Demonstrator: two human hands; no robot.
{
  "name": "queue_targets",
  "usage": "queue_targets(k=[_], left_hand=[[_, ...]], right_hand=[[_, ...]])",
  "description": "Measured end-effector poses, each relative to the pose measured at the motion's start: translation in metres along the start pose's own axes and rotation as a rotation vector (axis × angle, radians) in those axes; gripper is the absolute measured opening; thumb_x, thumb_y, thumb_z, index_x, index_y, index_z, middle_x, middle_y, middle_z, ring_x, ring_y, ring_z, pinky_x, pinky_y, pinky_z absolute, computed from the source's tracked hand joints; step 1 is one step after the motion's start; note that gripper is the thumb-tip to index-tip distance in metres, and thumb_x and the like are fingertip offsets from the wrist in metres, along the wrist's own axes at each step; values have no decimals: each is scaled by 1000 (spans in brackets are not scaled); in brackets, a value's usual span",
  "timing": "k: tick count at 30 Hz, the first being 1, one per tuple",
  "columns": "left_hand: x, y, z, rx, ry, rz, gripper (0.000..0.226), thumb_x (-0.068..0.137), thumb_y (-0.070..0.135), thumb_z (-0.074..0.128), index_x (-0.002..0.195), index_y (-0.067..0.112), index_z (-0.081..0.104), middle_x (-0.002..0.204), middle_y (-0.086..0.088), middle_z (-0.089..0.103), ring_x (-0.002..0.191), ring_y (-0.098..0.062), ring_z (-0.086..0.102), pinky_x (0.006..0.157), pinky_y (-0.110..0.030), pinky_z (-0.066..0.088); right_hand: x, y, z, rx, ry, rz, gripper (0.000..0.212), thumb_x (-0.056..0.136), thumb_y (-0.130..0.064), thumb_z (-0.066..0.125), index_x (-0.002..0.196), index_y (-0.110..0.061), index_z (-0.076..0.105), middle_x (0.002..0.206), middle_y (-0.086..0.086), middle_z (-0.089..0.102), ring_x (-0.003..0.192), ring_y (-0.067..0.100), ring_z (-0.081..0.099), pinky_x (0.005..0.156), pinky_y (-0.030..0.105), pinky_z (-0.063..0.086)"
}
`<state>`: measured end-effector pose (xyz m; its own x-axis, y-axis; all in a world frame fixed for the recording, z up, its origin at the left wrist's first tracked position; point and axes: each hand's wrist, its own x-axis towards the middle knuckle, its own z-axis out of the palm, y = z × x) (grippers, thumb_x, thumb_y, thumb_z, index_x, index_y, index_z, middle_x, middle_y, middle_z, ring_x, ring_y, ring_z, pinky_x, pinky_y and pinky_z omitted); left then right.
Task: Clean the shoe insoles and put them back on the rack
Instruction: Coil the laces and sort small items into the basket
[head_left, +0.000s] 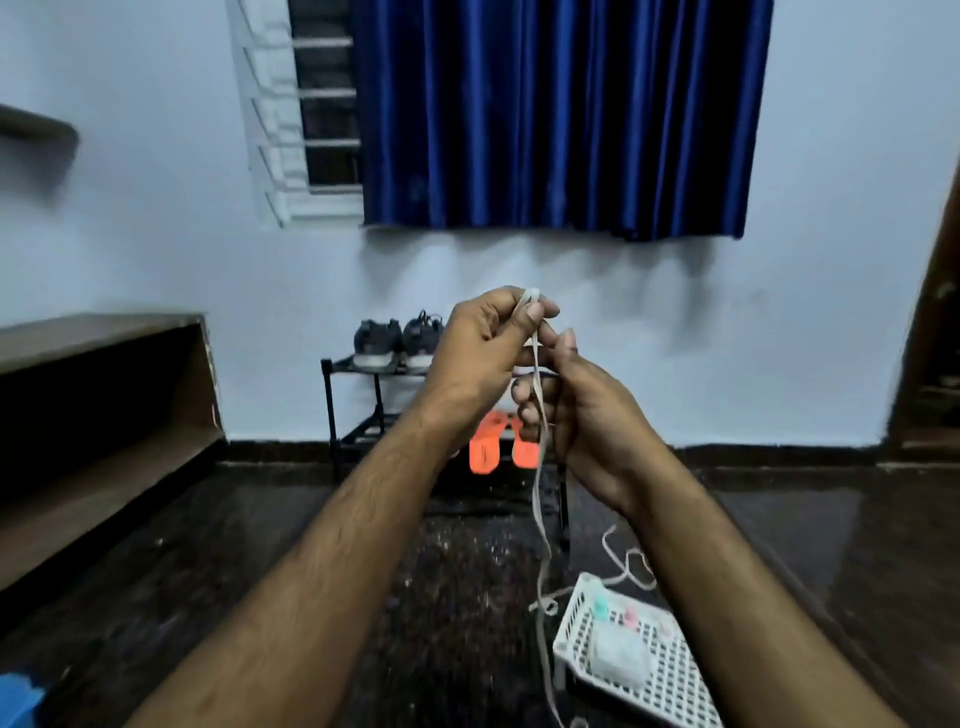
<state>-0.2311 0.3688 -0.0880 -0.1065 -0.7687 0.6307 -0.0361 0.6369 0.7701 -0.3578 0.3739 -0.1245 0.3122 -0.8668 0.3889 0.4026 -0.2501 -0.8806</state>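
Two orange insoles (498, 441) are sitting on the lower shelf of the black shoe rack (332, 405), partly hidden behind your hands. They are leaning with their tips pointing down. The rack is standing on the floor against the pale wall (156, 234).

You are holding a long white shoelace (540, 499) up in front of the rack. Your left hand (483, 343) is pinching the top of the lace between thumb and fingers, so its grip is closed tight on the lace. Your right hand (587, 415) is just below, with its fingers curled around the same lace. The lace is hanging down from your hands and its loose end is trailing onto the dark floor (260, 545).

A pair of dark grey shoes (397, 340) is sitting on the top shelf of the rack, just left of your left hand.

A white plastic basket (571, 623) is lying on the floor near your right arm. Small things in green and pink are inside it, too blurry to tell. More white lace (628, 564) is curling on the floor just behind the basket.

A blue curtain (561, 114) is hanging over the window above the rack. A brown wooden shelf (104, 395) is standing at the left.
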Motion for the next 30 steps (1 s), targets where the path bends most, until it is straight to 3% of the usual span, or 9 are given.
queue_targets(k=[3,6,10,19,21,24,26,28,30], left_hand=[[34,37,-2,-24,-47,58,22,104,17,54,106,-2,65,78,-17,56,49,-17,46,44,-26,42],[65,67,-5,-21,-30,114,24,105,17,53,104,-3,66,89,-19,64,61,-18,50,49,-21,42],[95,95,-4,-146,-86,108,22,107,20,47,96,8,63,87,-8,73,51,-15,45,47,-24,40],[124,113,-13,-242,134,146,27,109,24,41,91,18,60,57,9,45,46,-4,30,47,-21,26],[117,107,-16,-74,135,188,28,107,27,44,91,18,65,56,11,45,49,-3,35,51,-20,31],[100,81,-21,480,41,337,37,102,44,52,80,18,68,58,6,54,57,-2,46,59,-26,40],[90,63,-23,849,-63,314,53,95,62,50,70,16,61,53,7,47,53,-10,45,54,-33,36],[83,48,-25,830,-200,185,61,93,69,49,74,14,68,53,1,39,51,-20,37,54,-35,30],[77,39,-28,528,-302,78,58,90,68,56,76,14,72,64,-14,32,61,-31,30,61,-36,26]], right_hand=[[25,-49,8,-25,-40,-81,40,103,-49,41,101,-18,66,80,2,60,67,11,54,65,25,46],[43,-82,16,-63,-51,-145,29,103,-43,45,93,-22,62,82,-3,59,73,10,55,69,25,46],[60,-115,23,-102,-82,-189,19,103,-33,47,92,-23,60,80,-4,57,72,9,55,70,25,43],[52,-72,-7,-460,-76,-72,25,107,-30,39,90,-18,54,87,4,63,79,15,55,72,29,41],[49,-61,-18,-504,-7,-70,26,106,-31,41,90,-18,56,85,3,63,78,15,56,74,30,42],[49,-64,-24,-406,119,-173,23,105,-29,45,91,-17,59,77,1,60,71,14,54,70,29,41],[48,-76,-22,-395,142,-266,22,104,-26,48,94,-13,63,73,1,56,68,13,50,68,25,40],[46,-86,-19,-448,122,-341,24,102,-24,52,95,-6,66,70,2,54,65,12,48,63,20,41],[43,-90,-19,-492,103,-382,27,101,-24,56,96,0,67,67,3,53,62,12,47,59,18,40]])
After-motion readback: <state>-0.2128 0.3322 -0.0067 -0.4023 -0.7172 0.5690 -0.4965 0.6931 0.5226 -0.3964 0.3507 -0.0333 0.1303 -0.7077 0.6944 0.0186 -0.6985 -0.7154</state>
